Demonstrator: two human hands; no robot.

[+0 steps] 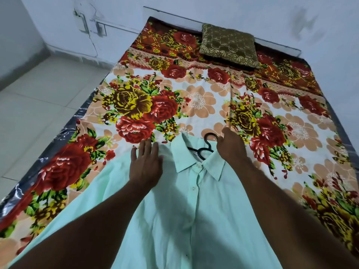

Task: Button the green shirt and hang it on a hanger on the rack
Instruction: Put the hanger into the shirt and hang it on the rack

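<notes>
With the green shirt [186, 200] lying buttoned on the bed [204, 101], the right hand [231, 146] closed around the black hanger [204, 148] hook should lift slowly while the flat, open, empty left hand [145, 162] steadies the shoulder

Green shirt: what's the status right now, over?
Left hand flat on green shirt. Right hand at black hanger in the collar, grip unclear. Shirt buttoned, on bed. Nothing blocking.

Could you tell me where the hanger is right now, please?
In the head view, the black hanger sits inside the green shirt's collar on the bed, its hook poking out above, beside the right hand.
</notes>
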